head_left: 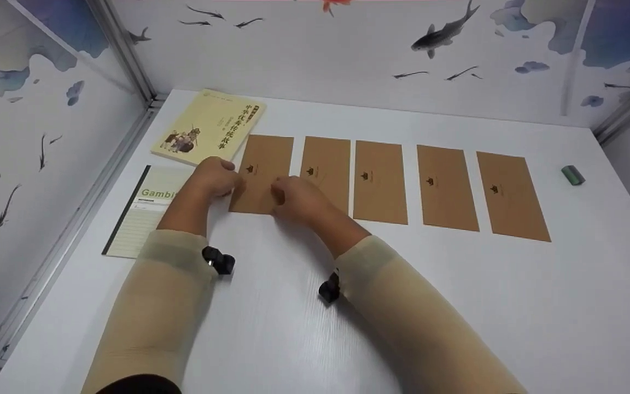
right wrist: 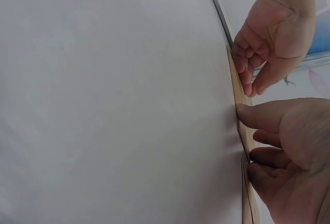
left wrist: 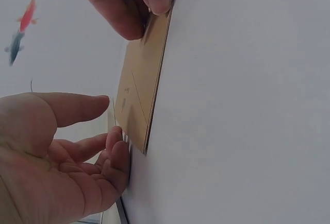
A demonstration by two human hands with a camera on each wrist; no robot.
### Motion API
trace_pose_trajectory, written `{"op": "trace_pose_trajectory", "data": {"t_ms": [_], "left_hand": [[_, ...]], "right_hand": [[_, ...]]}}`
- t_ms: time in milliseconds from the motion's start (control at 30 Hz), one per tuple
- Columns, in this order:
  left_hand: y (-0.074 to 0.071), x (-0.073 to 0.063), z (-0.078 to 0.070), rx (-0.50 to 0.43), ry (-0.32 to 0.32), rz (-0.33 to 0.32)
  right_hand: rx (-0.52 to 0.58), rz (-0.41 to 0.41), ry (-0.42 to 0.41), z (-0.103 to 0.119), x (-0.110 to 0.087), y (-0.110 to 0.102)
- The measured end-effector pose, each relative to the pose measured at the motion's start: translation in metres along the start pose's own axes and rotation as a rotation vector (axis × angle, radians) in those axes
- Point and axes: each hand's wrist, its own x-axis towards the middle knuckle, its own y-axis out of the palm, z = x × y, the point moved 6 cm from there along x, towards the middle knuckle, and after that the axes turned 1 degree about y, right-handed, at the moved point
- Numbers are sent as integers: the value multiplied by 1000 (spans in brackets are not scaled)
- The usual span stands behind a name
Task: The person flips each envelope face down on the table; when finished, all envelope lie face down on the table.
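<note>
A thin brown kraft-covered booklet [head_left: 263, 158] with a small crown print lies at the left end of a row of similar ones. My left hand [head_left: 215, 178] is at its left edge, fingers loosely curled against that side. In the left wrist view, the thumb of the left hand [left wrist: 67, 157] stands apart from the booklet [left wrist: 138, 80]. My right hand [head_left: 301, 200] holds the booklet's near right corner between thumb and fingers. In the right wrist view, the thumb of the right hand [right wrist: 294, 147] lies on the near edge; its fingers partly hide the corner.
More kraft booklets [head_left: 380, 183] lie side by side to the right. A yellow book [head_left: 211, 126] is behind my left hand, and a pale green notebook [head_left: 134, 224] lies partly under the left forearm. A small green and dark block [head_left: 572, 175] sits far right on the white table [head_left: 594, 306].
</note>
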Motion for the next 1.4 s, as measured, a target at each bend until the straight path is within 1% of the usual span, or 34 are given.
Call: {"op": "trace_pose_trajectory", "data": {"t_ms": [133,300,367,500,567,667,733,767,900,967,1100,1167,1233,1300,1400], "left_hand": [[-1,2,0,3,12,17],[2,3,2,-40,33,18],[3,3,5,-92,39,22],[7,1,11,-244,49,36],[10,0,12,-336,65,50],[13,-2,8,-438,96,90],[13,-4,3,-514,122,108],[12,-6,1,-533,130,109],[9,-12,-8,-579,169,104],[9,-15,-11,-600,180,107],[13,-22,-21,-636,210,134],[17,-24,-24,-638,225,148],[20,-25,-27,-629,235,158],[24,-26,-28,-602,249,166],[29,-24,-25,-549,261,166]], "right_hand": [[2,5,-2,1,0,-1],[-4,-2,-6,1,0,-1],[-3,-6,-3,2,0,-2],[23,-14,12,1,1,-2],[29,-21,-2,1,1,-2],[33,-38,-38,1,3,-4],[91,-42,-44,1,4,-7],[138,-43,-30,0,4,-8],[381,-47,11,0,5,-14],[499,-46,14,2,6,-17],[716,-48,-3,8,9,-22],[829,-53,9,8,10,-24],[917,-53,18,9,11,-25],[966,-54,20,9,12,-25],[1007,-56,19,9,12,-26]]}}
